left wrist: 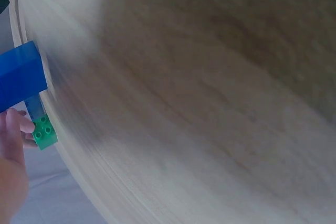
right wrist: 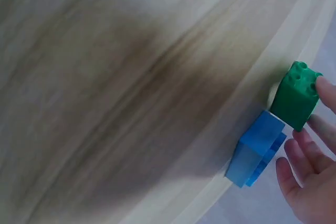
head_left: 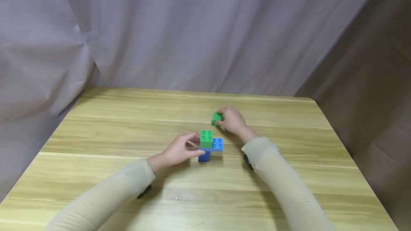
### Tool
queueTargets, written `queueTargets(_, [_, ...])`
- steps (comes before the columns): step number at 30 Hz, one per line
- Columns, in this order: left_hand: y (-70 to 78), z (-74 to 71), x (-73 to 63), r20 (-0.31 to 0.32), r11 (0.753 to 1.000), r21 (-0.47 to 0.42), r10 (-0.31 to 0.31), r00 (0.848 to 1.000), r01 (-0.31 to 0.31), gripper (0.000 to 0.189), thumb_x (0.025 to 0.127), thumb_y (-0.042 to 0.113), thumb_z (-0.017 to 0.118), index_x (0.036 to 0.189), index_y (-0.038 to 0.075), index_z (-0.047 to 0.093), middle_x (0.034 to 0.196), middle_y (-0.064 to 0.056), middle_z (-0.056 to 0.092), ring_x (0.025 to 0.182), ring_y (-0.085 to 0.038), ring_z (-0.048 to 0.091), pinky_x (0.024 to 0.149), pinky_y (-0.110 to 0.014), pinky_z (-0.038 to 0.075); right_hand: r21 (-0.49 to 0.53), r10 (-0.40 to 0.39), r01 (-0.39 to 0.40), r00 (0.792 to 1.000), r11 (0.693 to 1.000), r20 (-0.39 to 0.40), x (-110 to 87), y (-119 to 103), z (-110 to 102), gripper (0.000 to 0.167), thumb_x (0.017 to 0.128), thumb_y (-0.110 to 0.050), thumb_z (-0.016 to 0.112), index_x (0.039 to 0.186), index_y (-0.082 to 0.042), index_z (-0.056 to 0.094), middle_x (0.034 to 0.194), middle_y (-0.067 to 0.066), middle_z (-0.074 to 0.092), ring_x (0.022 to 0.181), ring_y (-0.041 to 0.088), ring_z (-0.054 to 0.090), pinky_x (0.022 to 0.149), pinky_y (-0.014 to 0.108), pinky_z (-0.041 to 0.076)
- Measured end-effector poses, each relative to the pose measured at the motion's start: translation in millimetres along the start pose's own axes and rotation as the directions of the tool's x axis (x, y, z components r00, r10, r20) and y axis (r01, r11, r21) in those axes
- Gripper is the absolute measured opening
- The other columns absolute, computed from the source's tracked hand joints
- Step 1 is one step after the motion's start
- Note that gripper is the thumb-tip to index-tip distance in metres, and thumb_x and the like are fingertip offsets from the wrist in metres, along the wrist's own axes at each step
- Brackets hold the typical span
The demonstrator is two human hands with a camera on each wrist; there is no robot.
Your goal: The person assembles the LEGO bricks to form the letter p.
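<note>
In the head view, my left hand grips a small stack of toy building bricks from its left side, thumb in front and fingers behind. A green brick tops the stack, over a blue brick that juts out rightward. Below is a darker blue brick. Farther back, my right hand pinches another green brick, tipped so its studs do not face up. Right beside that one in the right wrist view is a blue brick, not visible in the head view. The stack's blue looms in the left wrist view.
The bricks and both hands are over a light wooden table. A grey curtain hangs behind its back edge, and a darker brown one hangs along the right. A tiny pale speck lies near the front.
</note>
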State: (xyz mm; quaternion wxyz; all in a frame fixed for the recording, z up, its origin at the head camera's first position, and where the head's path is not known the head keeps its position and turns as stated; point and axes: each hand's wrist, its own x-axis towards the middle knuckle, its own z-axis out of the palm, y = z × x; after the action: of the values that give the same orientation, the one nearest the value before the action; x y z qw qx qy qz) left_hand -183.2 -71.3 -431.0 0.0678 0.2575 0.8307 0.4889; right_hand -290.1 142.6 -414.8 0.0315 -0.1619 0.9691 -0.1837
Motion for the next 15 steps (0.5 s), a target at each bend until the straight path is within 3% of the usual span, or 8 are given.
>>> queueTargets(4, [-0.8,0.1,0.2,-0.001,1.0,0.001,0.002,1.0,-0.002,0.033,0.08,0.017,0.073,0.108,0.005,0.06,0.1,-0.009,0.067,0.093,-0.019,0.063,0.08,-0.021,0.056,-0.112,-0.03,0.03,1.0,0.993,0.002,-2.4,-5.3,-1.9,0.05,0.084,-0.031,0.067,0.126,-0.005,0.057,0.126,0.014,0.058,0.116,0.03,0.052,0.096,0.045,0.048])
queueTargets(10, [-1.0,0.5,-0.4,-0.006,1.0,-0.004,0.015,1.0,-0.015,0.033,0.08,0.017,0.074,0.107,0.004,0.06,0.099,-0.01,0.067,0.093,-0.02,0.064,0.079,-0.022,0.057,-0.177,-0.15,0.163,0.985,0.971,0.084,-2.9,-6.1,-2.4,0.064,0.077,0.003,0.058,0.139,-0.011,0.044,0.143,0.014,0.044,0.132,0.035,0.039,0.108,0.053,0.036])
queueTargets(15, [-0.8,0.5,-0.4,-0.003,1.0,-0.008,0.013,1.0,-0.013,0.033,0.08,0.018,0.073,0.106,0.003,0.06,0.099,-0.011,0.067,0.093,-0.021,0.064,0.079,-0.021,0.056,-0.176,-0.229,0.241,0.97,0.954,0.083,-3.6,-3.6,3.8,0.057,0.076,0.015,0.052,0.128,-0.008,0.056,0.136,0.014,0.05,0.129,0.035,0.042,0.111,0.048,0.034])
